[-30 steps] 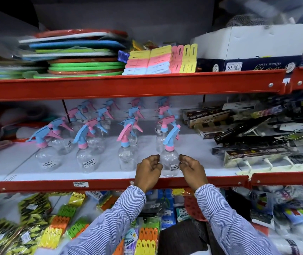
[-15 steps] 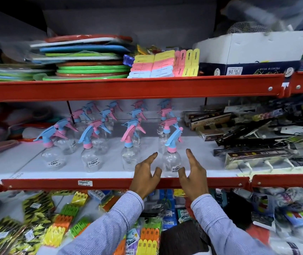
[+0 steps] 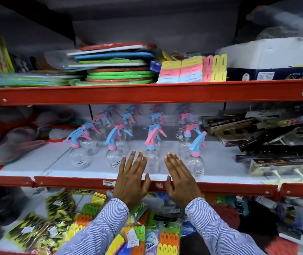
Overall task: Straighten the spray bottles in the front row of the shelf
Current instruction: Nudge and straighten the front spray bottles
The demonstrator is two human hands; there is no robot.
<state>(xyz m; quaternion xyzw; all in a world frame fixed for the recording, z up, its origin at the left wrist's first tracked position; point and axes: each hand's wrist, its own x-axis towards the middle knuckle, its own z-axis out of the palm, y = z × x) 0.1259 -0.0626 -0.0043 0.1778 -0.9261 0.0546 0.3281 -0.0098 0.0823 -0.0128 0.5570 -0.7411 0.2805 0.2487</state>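
Clear spray bottles with pink and blue trigger heads stand in rows on the middle shelf point(image 3: 220, 162). The front row holds several: the leftmost bottle point(image 3: 77, 153), a second bottle point(image 3: 114, 155), a third bottle with a pink trigger point(image 3: 152, 151) and the rightmost bottle point(image 3: 196, 159). My left hand point(image 3: 132, 179) and my right hand point(image 3: 180, 181) are flat and open with fingers spread, on either side of the third bottle. Neither hand holds anything. Both palms hover over the red shelf edge point(image 3: 73, 182).
Black and gold boxed goods point(image 3: 268, 137) fill the shelf's right part. Pink slippers point(image 3: 16, 150) lie at its left. Stacked coloured mats point(image 3: 117, 69), pastel clip packs point(image 3: 193, 69) and a white carton point(image 3: 275, 54) sit above. Packets of pegs point(image 3: 91, 214) lie below.
Both hands let go of the rightmost front bottle, opened flat and shifted left to flank the third bottle. The camera has moved closer.
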